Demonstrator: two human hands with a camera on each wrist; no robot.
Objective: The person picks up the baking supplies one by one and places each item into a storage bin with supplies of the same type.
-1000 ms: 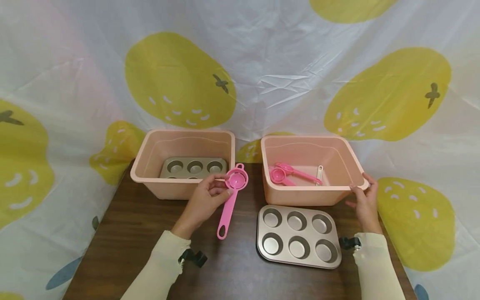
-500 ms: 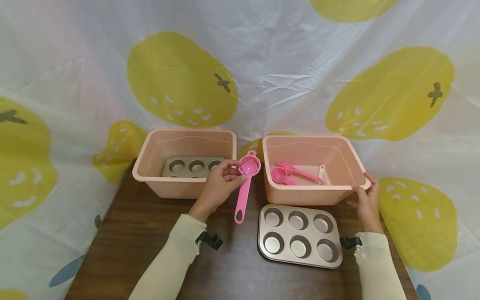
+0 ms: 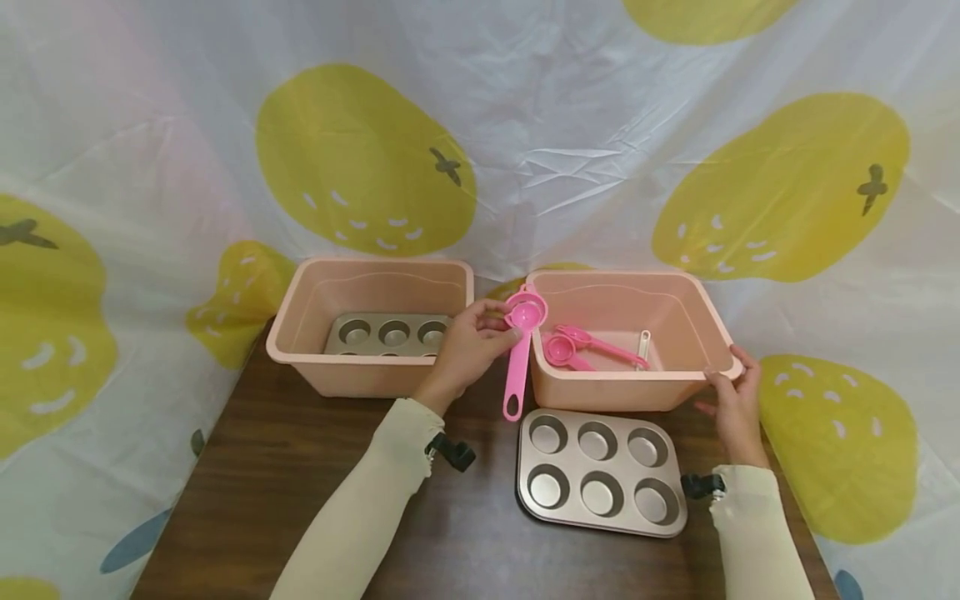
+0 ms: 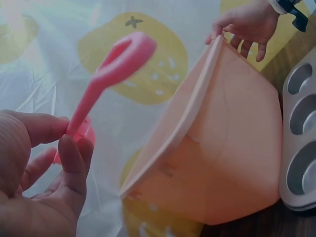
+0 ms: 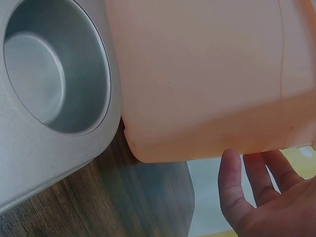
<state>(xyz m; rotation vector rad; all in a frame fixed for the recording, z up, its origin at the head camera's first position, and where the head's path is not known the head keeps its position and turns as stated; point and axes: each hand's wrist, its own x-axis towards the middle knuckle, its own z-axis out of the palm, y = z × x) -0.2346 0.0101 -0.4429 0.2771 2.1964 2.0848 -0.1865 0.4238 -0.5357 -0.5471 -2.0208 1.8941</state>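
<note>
My left hand pinches a pink egg separator near its round cup. The tool's handle hangs down, just left of the right pink bin. In the left wrist view the handle loop of the egg separator points up and away from the fingers. My right hand grips the rim at the front right corner of that bin, other fingers loose outside it. Inside the bin lie more pink egg separators and a small whitish handled thing, whose kind is unclear.
A second pink bin stands at the left with a muffin pan in it. Another muffin pan, apparently stacked on one more, lies before the right bin. A lemon-print cloth hangs behind the wooden table.
My left hand has carried the egg separator right and away from me, from beside the left bin to the right bin's left edge. My right hand stays on the rim.
</note>
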